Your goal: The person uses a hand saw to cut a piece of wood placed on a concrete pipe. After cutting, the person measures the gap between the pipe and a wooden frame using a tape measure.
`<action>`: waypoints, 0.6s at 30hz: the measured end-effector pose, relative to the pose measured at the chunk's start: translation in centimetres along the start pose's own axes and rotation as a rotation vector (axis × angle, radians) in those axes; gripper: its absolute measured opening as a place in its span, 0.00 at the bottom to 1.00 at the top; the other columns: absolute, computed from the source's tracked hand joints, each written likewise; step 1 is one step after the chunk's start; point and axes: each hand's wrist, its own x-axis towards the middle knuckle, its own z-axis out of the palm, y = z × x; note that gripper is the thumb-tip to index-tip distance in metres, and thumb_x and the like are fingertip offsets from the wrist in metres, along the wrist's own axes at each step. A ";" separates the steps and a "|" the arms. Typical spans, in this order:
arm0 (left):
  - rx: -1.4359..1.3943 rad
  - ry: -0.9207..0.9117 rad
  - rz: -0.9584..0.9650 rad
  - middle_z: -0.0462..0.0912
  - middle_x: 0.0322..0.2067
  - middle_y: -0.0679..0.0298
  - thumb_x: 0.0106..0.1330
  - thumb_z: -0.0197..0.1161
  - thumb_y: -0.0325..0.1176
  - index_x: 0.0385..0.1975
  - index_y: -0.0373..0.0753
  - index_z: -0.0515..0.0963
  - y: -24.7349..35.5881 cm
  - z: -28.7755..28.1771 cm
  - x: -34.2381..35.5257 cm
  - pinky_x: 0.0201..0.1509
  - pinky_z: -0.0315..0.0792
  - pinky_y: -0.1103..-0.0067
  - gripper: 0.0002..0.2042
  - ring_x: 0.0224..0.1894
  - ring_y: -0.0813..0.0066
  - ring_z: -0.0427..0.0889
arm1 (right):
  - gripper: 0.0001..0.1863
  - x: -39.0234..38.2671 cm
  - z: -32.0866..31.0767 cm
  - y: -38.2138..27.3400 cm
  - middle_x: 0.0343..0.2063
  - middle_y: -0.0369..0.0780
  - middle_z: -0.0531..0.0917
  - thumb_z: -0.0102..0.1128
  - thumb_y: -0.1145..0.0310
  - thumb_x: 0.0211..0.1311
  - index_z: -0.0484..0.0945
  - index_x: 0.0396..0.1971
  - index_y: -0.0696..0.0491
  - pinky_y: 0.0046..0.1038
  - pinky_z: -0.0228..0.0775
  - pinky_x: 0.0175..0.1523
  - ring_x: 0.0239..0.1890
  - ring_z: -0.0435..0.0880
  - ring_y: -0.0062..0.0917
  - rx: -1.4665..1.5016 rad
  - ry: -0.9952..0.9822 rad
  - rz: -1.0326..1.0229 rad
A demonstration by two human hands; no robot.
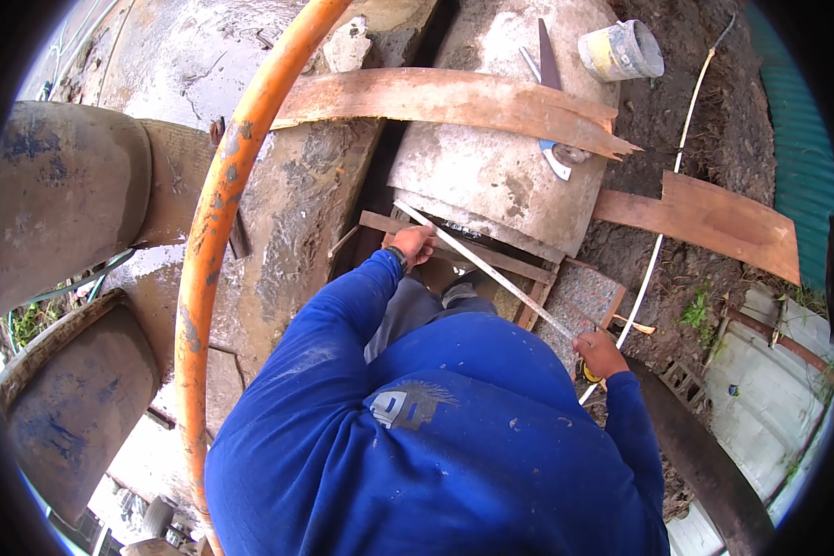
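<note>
A tape measure runs slantwise in front of me, its pale blade point(500, 278) drawn out between my hands. My right hand point(600, 355) is closed around its yellow and black case point(586, 372). Close to the blade's far end, my left hand point(414, 245) has its fingers closed on the blade. Under the blade lies a narrow wooden strip point(510, 264), at the near end of a large rounded concrete piece point(473, 171). A speckled slab point(579, 301) sits between that strip and my right hand.
An orange pipe point(211, 222) arches up on my left. A rough board point(417, 94) crosses the concrete, over a handsaw point(555, 159). Further right are a dirty bucket point(621, 51), another board point(713, 218), a thin white line point(684, 134) and green corrugated sheeting point(797, 120).
</note>
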 end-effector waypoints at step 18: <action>0.473 0.145 0.115 0.86 0.31 0.65 0.72 0.63 0.41 0.43 0.37 0.82 -6.4 -12.5 -4.0 0.29 0.75 0.77 0.13 0.28 0.78 0.83 | 0.19 16.2 0.6 -2.5 0.37 0.54 0.85 0.53 0.55 0.72 0.84 0.36 0.56 0.53 0.72 0.53 0.45 0.82 0.56 -0.286 0.071 -0.244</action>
